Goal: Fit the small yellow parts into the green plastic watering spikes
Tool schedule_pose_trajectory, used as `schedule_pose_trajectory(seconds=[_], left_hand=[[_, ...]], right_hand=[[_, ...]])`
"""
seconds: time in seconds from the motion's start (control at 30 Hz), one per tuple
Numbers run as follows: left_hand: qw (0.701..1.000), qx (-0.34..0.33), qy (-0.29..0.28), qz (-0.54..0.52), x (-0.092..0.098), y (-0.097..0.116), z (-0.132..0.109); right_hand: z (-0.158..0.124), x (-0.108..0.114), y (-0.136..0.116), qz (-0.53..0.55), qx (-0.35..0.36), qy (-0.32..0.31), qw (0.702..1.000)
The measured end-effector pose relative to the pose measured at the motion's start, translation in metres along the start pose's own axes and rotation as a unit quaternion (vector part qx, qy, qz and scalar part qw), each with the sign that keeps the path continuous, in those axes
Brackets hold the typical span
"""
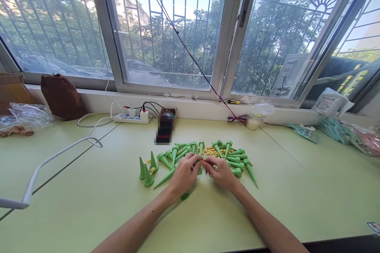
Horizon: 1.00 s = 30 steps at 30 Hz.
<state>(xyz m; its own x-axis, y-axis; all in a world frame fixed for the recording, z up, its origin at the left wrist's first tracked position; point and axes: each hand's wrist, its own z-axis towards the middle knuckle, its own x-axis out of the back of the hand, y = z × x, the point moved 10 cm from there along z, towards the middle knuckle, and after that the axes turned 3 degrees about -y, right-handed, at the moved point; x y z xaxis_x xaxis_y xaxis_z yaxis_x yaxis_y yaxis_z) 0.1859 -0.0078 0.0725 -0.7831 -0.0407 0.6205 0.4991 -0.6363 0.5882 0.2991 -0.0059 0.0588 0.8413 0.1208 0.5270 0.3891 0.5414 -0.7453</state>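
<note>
My left hand (186,173) and my right hand (220,171) meet fingertip to fingertip at the middle of the table. The left fingers are closed around a green plastic piece (200,171), apparently one of the spikes and mostly hidden. My right thumb and fingers pinch a small yellow piece (202,162) against it. Around both hands lie several green ribbed-cap spikes (251,173). Behind them is a pile of small yellow pieces (211,151). Left of my hands, several green cones (148,177) stand upright. A green round cap (185,196) lies under my left wrist.
A white bent rod (56,156) reaches in from the left. Along the window sill are a power strip (132,118), a small box with a blurred dark item (165,128), a jar (254,121) and a brown bag (62,97). Plastic packages (338,130) lie at the right.
</note>
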Motion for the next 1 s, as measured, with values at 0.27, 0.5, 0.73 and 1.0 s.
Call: schedule_pose_trajectory(seconds=[0.27,0.5,0.73,1.0], left_hand=[[1.0,0.003,-0.006,-0.001,-0.002,-0.0022,-0.0005],[1.0,0.008,-0.016,-0.013,-0.0054,-0.004,0.0],[1.0,0.009,-0.019,-0.009,-0.0055,-0.0035,-0.0008],[1.0,0.016,-0.026,-0.001,-0.0066,-0.0039,0.0001]], right_hand=[[0.0001,0.002,-0.004,-0.009,0.009,0.006,1.0],[0.0006,0.0014,-0.0046,-0.001,0.003,0.004,1.0],[0.0003,0.0025,-0.0074,-0.004,0.01,0.01,1.0],[0.0003,-0.0008,-0.0015,0.005,0.002,-0.001,1.0]])
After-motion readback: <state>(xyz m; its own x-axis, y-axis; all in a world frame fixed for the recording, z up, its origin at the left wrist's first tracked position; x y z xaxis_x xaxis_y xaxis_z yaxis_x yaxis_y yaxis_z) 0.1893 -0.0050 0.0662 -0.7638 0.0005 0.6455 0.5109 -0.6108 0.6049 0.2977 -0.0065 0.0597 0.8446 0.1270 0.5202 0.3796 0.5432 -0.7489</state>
